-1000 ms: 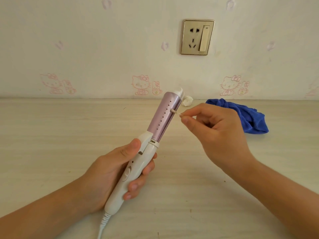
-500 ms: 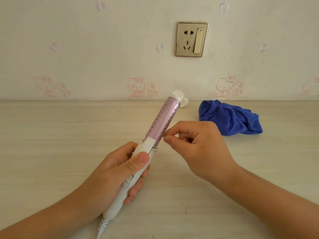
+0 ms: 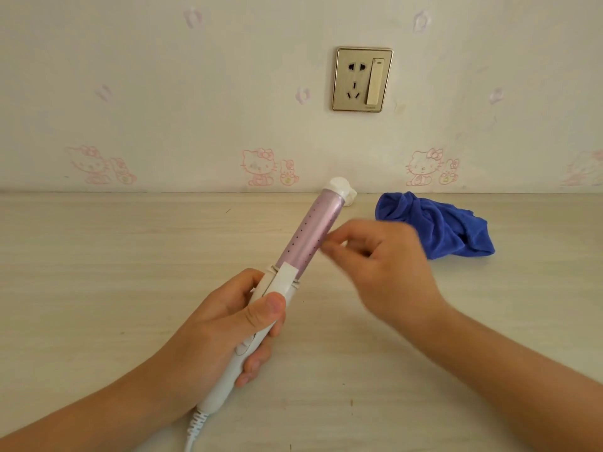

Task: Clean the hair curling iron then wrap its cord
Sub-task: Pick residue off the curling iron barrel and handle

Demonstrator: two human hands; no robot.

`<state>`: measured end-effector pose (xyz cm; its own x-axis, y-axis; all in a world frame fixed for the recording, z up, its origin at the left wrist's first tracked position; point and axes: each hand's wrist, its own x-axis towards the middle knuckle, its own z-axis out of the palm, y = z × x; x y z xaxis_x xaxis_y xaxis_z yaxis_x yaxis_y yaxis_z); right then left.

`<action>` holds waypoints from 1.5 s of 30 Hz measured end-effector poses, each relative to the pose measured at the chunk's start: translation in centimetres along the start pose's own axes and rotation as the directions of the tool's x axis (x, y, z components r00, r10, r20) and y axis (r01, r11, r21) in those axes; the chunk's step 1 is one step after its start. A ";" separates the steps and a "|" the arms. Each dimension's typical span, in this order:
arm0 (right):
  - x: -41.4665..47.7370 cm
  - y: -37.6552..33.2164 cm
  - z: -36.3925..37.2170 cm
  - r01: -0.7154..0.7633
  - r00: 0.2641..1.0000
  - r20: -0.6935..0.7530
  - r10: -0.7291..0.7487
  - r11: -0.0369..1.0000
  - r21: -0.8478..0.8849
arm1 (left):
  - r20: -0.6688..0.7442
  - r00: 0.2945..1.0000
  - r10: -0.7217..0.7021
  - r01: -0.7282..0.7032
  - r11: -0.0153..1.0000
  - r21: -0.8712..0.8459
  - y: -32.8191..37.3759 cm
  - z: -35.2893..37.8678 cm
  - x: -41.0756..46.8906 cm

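Observation:
My left hand grips the white handle of the curling iron, thumb on top. The pink barrel with small dots points up and away, tilted right, and ends in a white tip. Its white cord leaves the handle at the bottom edge of the view. To the right of the barrel, my right hand is blurred by motion. Its thumb and forefinger pinch a small white cotton swab against the barrel's right side near its middle.
A crumpled blue cloth lies on the pale wooden table at the back right. A small white wad sits behind the iron's tip by the wall. A gold wall socket with a switch is above.
The iron has been rolled in my left hand, so its white clamp lever now faces up. My right hand went down the barrel with the swab, then back up toward its middle.

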<state>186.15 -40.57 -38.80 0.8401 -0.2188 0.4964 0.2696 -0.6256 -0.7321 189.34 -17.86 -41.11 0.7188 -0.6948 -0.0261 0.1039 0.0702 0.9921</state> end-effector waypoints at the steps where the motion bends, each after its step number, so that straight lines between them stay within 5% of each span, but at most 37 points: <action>1: 0.7 0.3 -0.7 -0.043 0.998 -0.050 0.045 0.998 0.043 | 0.007 1.000 0.000 0.000 1.000 0.017 0.0 0.1 0.0; 9: -1.3 -0.7 1.4 0.039 0.992 0.122 -0.042 0.999 0.024 | -0.028 0.999 0.030 -0.029 0.998 0.049 0.1 0.0 -0.2; 17: -0.3 0.2 -0.1 0.070 0.994 0.075 -0.074 0.996 0.057 | 0.003 0.999 0.038 -0.038 0.997 0.070 0.1 0.2 -0.2; 22: 1.0 0.8 -1.3 -0.004 0.996 -0.093 0.013 0.995 0.100 | 0.009 1.000 0.025 -0.026 0.997 0.076 0.1 0.2 -0.2; 29: -1.8 -0.3 1.8 0.097 0.982 0.157 -0.102 0.995 0.037 | -0.027 0.999 0.021 -0.020 0.998 0.057 0.1 0.0 -0.2; 35: 0.6 0.5 -0.8 -0.027 0.999 -0.031 0.030 0.996 0.083 | 0.006 1.000 0.025 -0.026 0.994 0.106 0.0 0.3 -0.2; 41: -1.7 -0.6 1.4 0.078 0.981 0.178 -0.078 0.997 0.004 | -0.024 0.999 0.047 -0.044 0.994 0.100 0.0 0.1 -0.3; 45: 0.2 0.1 -0.4 -0.005 0.999 0.037 0.003 0.998 0.066 | 0.002 1.000 0.027 -0.027 0.995 0.097 -0.1 0.0 -0.2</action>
<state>186.20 -40.95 -38.60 0.8575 -0.1931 0.4768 0.2955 -0.5739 -0.7638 189.20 -17.77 -41.19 0.7200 -0.6940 0.0012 0.0167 0.0192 0.9997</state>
